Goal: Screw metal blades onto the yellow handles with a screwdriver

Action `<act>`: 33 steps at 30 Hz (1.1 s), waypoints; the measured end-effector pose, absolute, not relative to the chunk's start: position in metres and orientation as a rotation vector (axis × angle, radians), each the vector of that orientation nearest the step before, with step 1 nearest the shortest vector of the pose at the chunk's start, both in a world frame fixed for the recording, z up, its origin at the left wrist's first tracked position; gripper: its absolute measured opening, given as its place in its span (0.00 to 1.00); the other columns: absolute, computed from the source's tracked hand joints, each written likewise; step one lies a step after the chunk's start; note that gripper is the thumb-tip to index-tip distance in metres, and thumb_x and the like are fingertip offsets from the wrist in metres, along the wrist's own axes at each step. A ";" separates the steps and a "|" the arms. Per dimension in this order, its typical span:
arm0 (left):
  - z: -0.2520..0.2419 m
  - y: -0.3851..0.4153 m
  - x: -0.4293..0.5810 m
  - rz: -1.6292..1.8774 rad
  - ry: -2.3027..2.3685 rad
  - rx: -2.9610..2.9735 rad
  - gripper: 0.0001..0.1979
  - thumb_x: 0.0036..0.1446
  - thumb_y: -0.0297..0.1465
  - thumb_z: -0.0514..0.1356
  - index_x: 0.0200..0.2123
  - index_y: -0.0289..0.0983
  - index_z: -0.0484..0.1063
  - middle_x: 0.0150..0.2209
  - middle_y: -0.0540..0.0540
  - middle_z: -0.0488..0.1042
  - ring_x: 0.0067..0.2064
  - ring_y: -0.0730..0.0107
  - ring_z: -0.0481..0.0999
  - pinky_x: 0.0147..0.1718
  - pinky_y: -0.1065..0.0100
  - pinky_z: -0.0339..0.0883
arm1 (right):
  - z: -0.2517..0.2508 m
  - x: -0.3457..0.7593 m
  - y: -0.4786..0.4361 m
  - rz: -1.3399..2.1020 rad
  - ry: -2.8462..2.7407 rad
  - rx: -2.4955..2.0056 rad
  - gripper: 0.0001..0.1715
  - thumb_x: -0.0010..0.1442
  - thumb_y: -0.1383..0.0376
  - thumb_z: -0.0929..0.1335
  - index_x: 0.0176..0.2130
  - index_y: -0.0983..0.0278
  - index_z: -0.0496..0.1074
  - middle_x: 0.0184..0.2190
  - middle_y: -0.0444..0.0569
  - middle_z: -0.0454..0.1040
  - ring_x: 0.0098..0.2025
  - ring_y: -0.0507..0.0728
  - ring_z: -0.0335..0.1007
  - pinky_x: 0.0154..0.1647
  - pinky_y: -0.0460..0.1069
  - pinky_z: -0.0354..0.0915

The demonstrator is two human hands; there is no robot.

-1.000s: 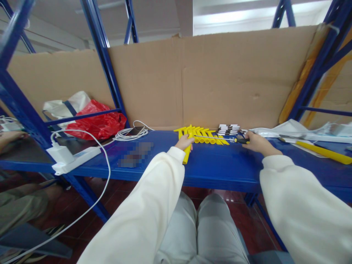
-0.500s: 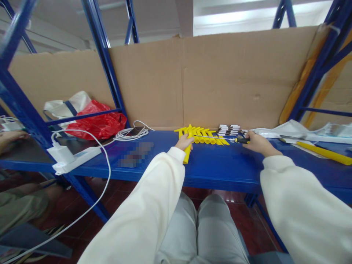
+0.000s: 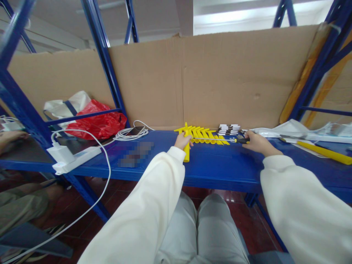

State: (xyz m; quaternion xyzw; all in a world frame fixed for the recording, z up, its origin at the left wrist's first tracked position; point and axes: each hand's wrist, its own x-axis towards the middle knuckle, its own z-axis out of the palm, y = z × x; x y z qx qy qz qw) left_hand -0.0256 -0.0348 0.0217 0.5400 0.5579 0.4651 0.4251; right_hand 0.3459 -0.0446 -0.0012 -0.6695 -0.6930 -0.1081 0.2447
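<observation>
My left hand (image 3: 182,140) is closed around a yellow plastic part (image 3: 186,154), a tube with a pronged top end, held close above the shelf. In my right hand (image 3: 257,143) is a screwdriver (image 3: 241,140) with a black and yellow handle. Its long thin shaft points left and reaches the yellow part beside my left fingers; whether the tip touches it I cannot tell. Behind the shaft lies a row of several similar yellow parts (image 3: 205,135), side by side on the blue shelf (image 3: 220,161).
White-and-dark small pieces (image 3: 228,129) are stacked behind the screwdriver. To the right lie a long yellow strip (image 3: 324,152) and clear plastic bags (image 3: 288,128). On the left are a power strip (image 3: 79,159), coiled white cable (image 3: 123,135) and red bag (image 3: 96,119). Another person's hand (image 3: 12,137) shows far left.
The yellow part in my left hand has turned slightly, so its pronged top now shows more plainly. The screwdriver shaft has dipped slightly at its left end. My right hand has hardly moved.
</observation>
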 end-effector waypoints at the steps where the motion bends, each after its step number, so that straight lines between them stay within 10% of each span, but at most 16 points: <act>1: 0.021 -0.035 -0.025 1.188 1.396 1.330 0.24 0.67 0.20 0.61 0.65 0.26 0.77 0.17 0.56 0.71 0.19 0.69 0.73 0.26 0.72 0.72 | -0.001 0.346 -0.045 -0.292 -1.899 -1.818 0.17 0.48 0.60 0.75 0.37 0.53 0.68 0.27 0.46 0.78 0.33 0.67 0.80 0.35 0.54 0.69; 33: 0.019 -0.033 -0.027 1.206 1.414 1.290 0.19 0.61 0.19 0.61 0.54 0.31 0.81 0.15 0.57 0.67 0.18 0.69 0.69 0.25 0.72 0.73 | -0.002 0.340 -0.046 -0.294 -1.952 -1.674 0.15 0.50 0.61 0.74 0.39 0.54 0.73 0.31 0.48 0.82 0.35 0.67 0.82 0.38 0.55 0.73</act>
